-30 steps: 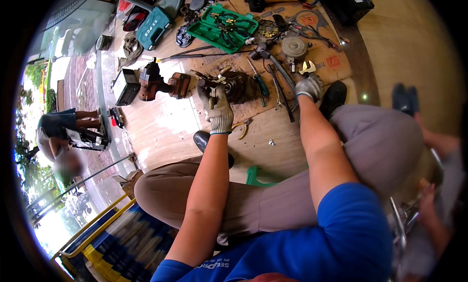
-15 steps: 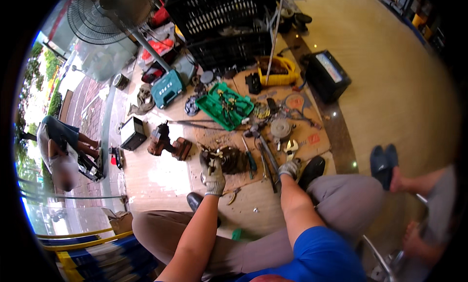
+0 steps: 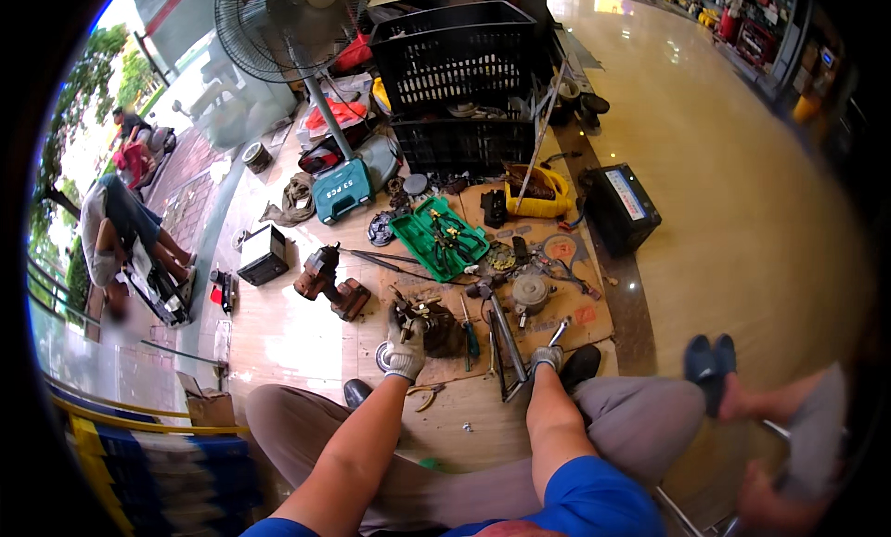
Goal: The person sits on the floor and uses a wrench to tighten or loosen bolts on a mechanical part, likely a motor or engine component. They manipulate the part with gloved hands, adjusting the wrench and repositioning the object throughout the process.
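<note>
My gloved left hand [image 3: 404, 354] is closed on the near left side of a dark, greasy motor-like metal part [image 3: 440, 331], which rests on the cardboard. In my gloved right hand [image 3: 548, 357] is a silver wrench [image 3: 560, 330], its head pointing up and away from me, clear of the metal part. Between the hands lie a screwdriver [image 3: 471, 338] with a dark green handle and a long-handled hammer [image 3: 502, 322]. Small pliers [image 3: 426, 398] with yellowish handles lie just nearer than my left hand.
A cordless impact driver [image 3: 331, 284] lies to the left, beside a small box [image 3: 264, 256]. Beyond are an open green tool case [image 3: 440, 239], a teal case [image 3: 342, 192], black crates [image 3: 455, 59] and a fan [image 3: 288, 26]. A black battery [image 3: 620, 207] stands right; another person's slippered foot [image 3: 710, 372] is near.
The view has shifted, so the scene sits lower. The wrench in my right hand has turned from showing its broad jaw to a narrower edge. My left hand stays on the metal part.
</note>
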The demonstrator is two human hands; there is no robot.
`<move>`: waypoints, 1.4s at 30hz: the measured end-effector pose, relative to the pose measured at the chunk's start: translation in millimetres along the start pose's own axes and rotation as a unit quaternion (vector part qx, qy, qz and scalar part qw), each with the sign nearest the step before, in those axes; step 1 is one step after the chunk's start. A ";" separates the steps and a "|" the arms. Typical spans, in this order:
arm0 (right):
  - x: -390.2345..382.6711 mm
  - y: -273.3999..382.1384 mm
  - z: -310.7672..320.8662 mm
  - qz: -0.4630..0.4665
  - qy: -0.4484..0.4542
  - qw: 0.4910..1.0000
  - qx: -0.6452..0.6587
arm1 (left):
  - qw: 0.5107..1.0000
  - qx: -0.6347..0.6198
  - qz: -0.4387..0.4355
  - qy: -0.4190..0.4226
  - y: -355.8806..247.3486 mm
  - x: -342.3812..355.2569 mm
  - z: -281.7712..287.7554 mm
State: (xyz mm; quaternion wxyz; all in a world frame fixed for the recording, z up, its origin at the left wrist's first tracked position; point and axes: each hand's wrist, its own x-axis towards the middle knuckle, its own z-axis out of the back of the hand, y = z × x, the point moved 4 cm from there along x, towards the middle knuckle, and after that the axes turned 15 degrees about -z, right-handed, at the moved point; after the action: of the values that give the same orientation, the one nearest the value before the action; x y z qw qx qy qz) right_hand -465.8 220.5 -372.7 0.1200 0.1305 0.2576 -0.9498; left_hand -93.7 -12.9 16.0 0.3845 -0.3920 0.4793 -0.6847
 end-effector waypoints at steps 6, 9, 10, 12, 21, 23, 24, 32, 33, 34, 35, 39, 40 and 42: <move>-113.6 39.2 59.3 -0.079 0.189 0.781 0.590 | 0.984 0.161 -0.012 -0.071 13.1 -19.3 72.6; -215.9 51.5 193.9 0.028 0.159 0.823 0.544 | 0.975 0.180 -0.105 -0.076 61.5 -42.3 139.1; -139.4 -6.9 219.5 0.018 0.082 0.772 0.630 | 0.989 0.059 -0.114 -0.073 40.3 -11.6 75.4; -154.0 -35.1 282.9 0.121 0.130 0.601 0.779 | 0.995 0.086 -0.030 -0.049 17.6 -13.9 64.3; -335.6 -37.1 511.7 0.340 0.402 0.526 0.668 | 0.996 0.069 -0.020 -0.045 -22.1 -24.6 86.0; -374.4 -27.0 519.6 0.338 0.424 0.613 0.575 | 0.998 0.028 -0.020 -0.055 -5.8 -25.4 90.0; -391.1 -21.8 518.3 0.336 0.433 0.652 0.524 | 0.998 0.009 -0.021 -0.060 3.7 -26.2 92.1; -425.2 -15.0 503.1 0.353 0.348 0.829 0.257 | 0.996 0.076 -0.016 -0.035 -24.2 -26.3 99.1; -425.2 -9.6 506.3 0.353 0.347 0.832 0.249 | 0.995 0.053 -0.059 -0.063 -23.4 -25.6 97.8; -425.4 -4.2 508.2 0.355 0.355 0.830 0.246 | 0.995 0.044 -0.057 -0.064 -21.0 -24.5 98.7; -424.2 0.5 509.1 0.356 0.362 0.827 0.243 | 0.996 0.035 -0.054 -0.064 -19.5 -24.3 99.1; -419.2 8.2 510.9 0.359 0.385 0.819 0.229 | 0.996 0.031 -0.050 -0.069 -16.2 -24.0 96.6; -418.7 9.7 512.4 0.364 0.388 0.815 0.228 | 0.996 0.038 -0.042 -0.062 -12.9 -23.0 96.2; -412.9 14.6 511.3 0.368 0.389 0.818 0.209 | 0.997 0.043 -0.028 -0.059 -7.6 -24.6 95.5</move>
State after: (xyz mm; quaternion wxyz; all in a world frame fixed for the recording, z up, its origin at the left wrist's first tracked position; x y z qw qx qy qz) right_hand -169.6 8.4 174.5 0.3201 0.5966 0.0108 -0.7359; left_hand 1.3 -22.7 41.3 0.4094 -0.4276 0.4152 -0.6908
